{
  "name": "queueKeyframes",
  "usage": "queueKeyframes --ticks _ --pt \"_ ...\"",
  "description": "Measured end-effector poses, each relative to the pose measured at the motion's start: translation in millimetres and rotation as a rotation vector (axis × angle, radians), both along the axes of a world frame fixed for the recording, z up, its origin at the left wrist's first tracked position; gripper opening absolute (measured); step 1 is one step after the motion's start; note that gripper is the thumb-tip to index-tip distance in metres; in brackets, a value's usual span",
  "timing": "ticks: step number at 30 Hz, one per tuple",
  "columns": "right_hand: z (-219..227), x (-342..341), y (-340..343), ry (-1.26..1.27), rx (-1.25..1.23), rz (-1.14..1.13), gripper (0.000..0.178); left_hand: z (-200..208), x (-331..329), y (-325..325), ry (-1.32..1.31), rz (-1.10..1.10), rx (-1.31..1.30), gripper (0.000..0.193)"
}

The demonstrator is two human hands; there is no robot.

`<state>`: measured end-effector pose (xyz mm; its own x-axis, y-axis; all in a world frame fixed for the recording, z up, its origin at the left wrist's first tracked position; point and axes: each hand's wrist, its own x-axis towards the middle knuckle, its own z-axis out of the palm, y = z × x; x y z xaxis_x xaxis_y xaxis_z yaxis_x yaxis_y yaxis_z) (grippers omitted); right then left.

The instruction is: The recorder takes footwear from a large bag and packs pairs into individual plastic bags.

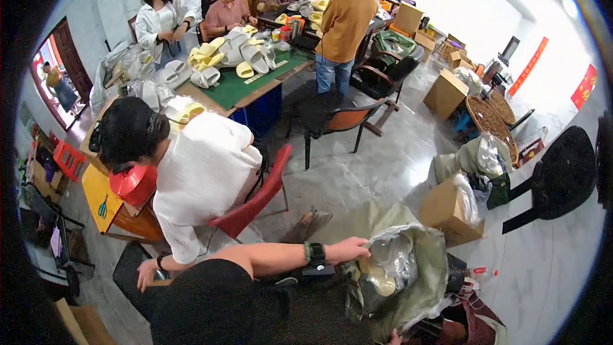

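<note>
My left hand [348, 250], with a dark watch and a beaded bracelet on its wrist, reaches right from a black sleeve. Its fingers are closed on the upper left rim of a large greenish woven sack [429, 262]. The sack's mouth gapes, showing clear plastic bags [394, 252] and a pale yellow piece [383, 284] whose kind I cannot make out. At the lower edge of the view, only the fingertips of my right hand [395, 337] show, curled over the sack's near rim. The rest of that hand is out of view.
A seated person in white [204, 172] works close on the left, on a red chair [255, 198]. Past them, several people surround a green-topped table [255, 83] heaped with slippers [239, 51]. A cardboard box [447, 211] and a black chair [555, 179] stand right.
</note>
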<state>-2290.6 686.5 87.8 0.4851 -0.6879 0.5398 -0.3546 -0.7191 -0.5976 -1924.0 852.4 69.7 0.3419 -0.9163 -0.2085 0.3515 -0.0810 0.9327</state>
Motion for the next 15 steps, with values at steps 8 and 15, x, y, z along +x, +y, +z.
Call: queueKeyframes --ticks 8,15 --pt "0 111 -9 -0.063 0.152 -0.033 0.067 -9 78 -33 -0.155 -0.322 0.122 0.028" --pt "-15 167 -11 -0.101 0.337 -0.083 0.070 15 127 -63 -0.024 -0.400 0.080 0.031"
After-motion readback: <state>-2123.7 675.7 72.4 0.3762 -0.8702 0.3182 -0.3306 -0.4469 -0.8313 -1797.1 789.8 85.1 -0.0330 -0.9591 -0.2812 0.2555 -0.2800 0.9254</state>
